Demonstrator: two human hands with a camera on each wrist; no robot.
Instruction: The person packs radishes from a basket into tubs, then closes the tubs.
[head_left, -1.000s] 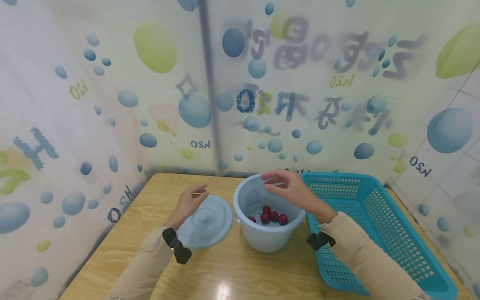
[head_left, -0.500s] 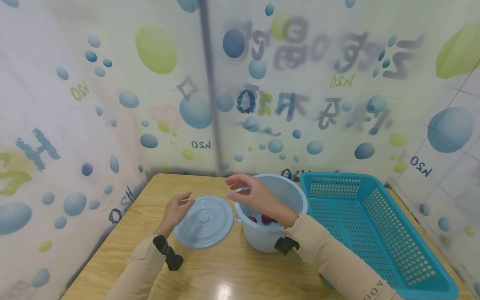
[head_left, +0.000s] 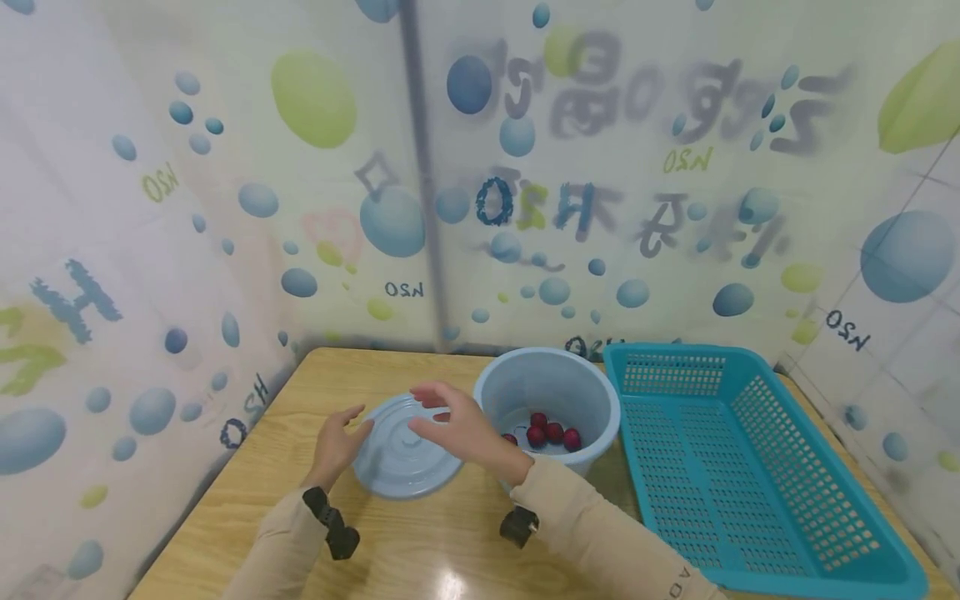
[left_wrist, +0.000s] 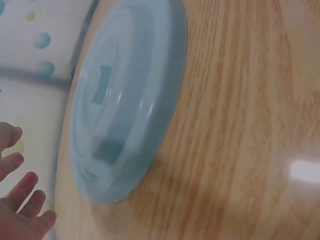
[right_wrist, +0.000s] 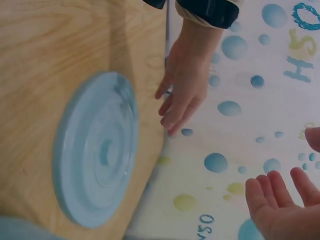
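A round light-blue lid [head_left: 405,454] with a small centre knob lies on the table. At its left edge hovers my left hand [head_left: 337,442], fingers loosely bent and holding nothing. My right hand [head_left: 461,425] is above the lid's right part, fingers spread and relaxed, nothing in them. In the left wrist view the lid [left_wrist: 125,100] lies beyond the left fingers [left_wrist: 22,192]. The right wrist view has the lid [right_wrist: 97,150] between table and both hands. Beside it stands a light-blue bucket [head_left: 547,375] with several dark red round fruits [head_left: 553,432] at its bottom.
A teal perforated plastic basket [head_left: 727,467] stands on the right of the wooden table [head_left: 420,558], close beside the bucket. Behind the table and along both sides hangs a curtain [head_left: 360,125] printed with blue and green bubbles.
My right hand has moved left from over the bucket to over the lid, uncovering the fruits. My left hand has drawn back slightly left and down. The lid, bucket and basket have stayed put.
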